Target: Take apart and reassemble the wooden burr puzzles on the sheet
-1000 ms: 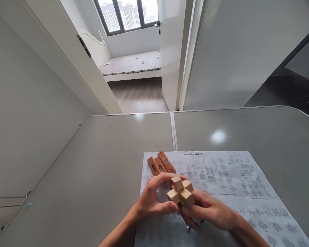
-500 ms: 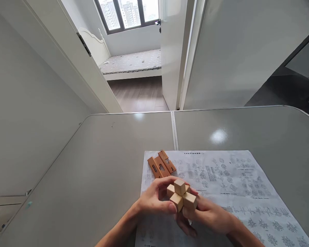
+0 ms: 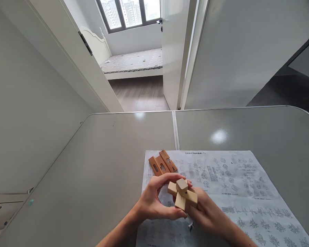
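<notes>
A pale wooden burr puzzle of interlocking square bars is held above the paper sheet. My right hand is closed on its right side, the fingers partly hidden behind it. My left hand curves round the left side, with the index finger reaching behind the far end and the thumb along the near lower edge; a gap shows between palm and bars. The upright bar's end is turned out of line with the others. Just beyond my left hand lie reddish-brown notched wooden pieces, side by side on the sheet.
The printed paper sheet, covered with puzzle diagrams, lies on the grey table. A small whitish scrap is below the hands. Beyond the table's far edge, a doorway shows a bed and an opened door.
The puzzle's upright bar has turned relative to the others. My left thumb has slid from the front bar to the lower edge. My right fingers, earlier visible underneath, are now tucked behind.
</notes>
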Demonstrator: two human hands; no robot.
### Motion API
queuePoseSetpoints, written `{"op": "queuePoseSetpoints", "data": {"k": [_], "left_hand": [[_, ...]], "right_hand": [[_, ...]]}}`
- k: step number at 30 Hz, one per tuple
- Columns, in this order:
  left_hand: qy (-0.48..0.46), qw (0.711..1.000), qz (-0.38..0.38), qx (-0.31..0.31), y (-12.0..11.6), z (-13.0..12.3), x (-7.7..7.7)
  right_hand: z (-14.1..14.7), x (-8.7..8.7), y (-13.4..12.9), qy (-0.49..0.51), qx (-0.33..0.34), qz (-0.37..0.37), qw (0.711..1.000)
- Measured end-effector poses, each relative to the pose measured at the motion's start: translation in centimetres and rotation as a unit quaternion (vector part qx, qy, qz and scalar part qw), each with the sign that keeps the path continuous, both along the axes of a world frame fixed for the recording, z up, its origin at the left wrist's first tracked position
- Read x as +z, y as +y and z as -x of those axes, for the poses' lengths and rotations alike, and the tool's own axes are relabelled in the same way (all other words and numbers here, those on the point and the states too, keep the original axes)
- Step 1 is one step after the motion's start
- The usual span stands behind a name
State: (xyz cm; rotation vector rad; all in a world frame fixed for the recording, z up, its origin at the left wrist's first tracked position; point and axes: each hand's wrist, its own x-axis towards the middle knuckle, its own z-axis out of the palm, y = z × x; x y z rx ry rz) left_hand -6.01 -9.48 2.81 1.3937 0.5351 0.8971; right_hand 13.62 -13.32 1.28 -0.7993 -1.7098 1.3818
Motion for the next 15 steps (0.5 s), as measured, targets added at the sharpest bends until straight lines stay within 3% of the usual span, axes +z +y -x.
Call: {"op": "queuePoseSetpoints", "data": {"k": [8,15], "left_hand": [[0.078,0.990,-0.090,0.076,-0.5,-0.4,0.7],[0.114,0.969,-0.161,0.150,-1.4,-1.3,-0.1]], "right_hand": [[0.7,-0.2,-0.5,-0.026,-0.110,-0.043,0.993],[1.2,-0.3,-0.5,-0.031,-0.189,-0.103,0.976]]}}
